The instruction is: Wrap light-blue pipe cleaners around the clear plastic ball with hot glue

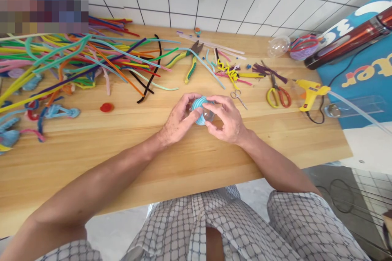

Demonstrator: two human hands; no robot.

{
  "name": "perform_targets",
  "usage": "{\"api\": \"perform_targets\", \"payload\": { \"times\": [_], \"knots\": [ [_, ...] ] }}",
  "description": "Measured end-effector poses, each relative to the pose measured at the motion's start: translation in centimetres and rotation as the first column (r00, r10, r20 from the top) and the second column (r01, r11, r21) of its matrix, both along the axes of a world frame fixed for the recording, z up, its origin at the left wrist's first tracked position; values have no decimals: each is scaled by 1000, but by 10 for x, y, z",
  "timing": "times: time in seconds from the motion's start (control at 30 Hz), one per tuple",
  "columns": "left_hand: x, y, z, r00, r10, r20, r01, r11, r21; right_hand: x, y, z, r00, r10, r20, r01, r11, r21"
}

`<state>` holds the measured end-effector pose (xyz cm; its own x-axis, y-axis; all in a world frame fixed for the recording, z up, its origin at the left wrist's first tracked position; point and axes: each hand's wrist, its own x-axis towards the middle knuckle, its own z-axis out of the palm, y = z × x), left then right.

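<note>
Between both hands, a clear plastic ball (208,116) is partly wrapped in light-blue pipe cleaner (198,111), laid round it in close bands. My left hand (183,117) grips the wrapped left side, its thumb pressed on the blue bands. Curled round the right side, my right hand (228,119) has its index finger at the top and its other fingertips by the bare clear part. Fingers cover parts of the ball's edge. Small silver scissors (238,98) lie just beyond my right hand. Green-and-yellow pliers (191,60) rest farther back.
Many coloured pipe cleaners (92,59) are heaped at the left. A red round piece (107,107) lies nearer. To the right are red-and-yellow scissors (278,94), a yellow glue gun (311,91) with its cord, another clear ball (278,45) and a purple-and-red wrapped ball (304,47).
</note>
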<state>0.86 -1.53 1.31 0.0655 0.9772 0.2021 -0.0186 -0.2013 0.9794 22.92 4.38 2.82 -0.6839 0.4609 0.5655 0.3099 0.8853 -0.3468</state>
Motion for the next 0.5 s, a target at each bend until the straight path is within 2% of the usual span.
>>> {"api": "perform_targets", "payload": {
  "times": [0.1,0.3,0.5],
  "knots": [
    [0,0,1,1000,-1,1,1,1000,-9,0,0,0,1000,0,15,0,1000,6],
    [0,-1,4,1000,30,1,-30,999,-30,-1,0,1,998,-4,-59,5,1000,23],
    [1,-1,3,999,52,3,-52,999,-16,1,1,1,998,-63,0,63,998,-22]
  ]
}}
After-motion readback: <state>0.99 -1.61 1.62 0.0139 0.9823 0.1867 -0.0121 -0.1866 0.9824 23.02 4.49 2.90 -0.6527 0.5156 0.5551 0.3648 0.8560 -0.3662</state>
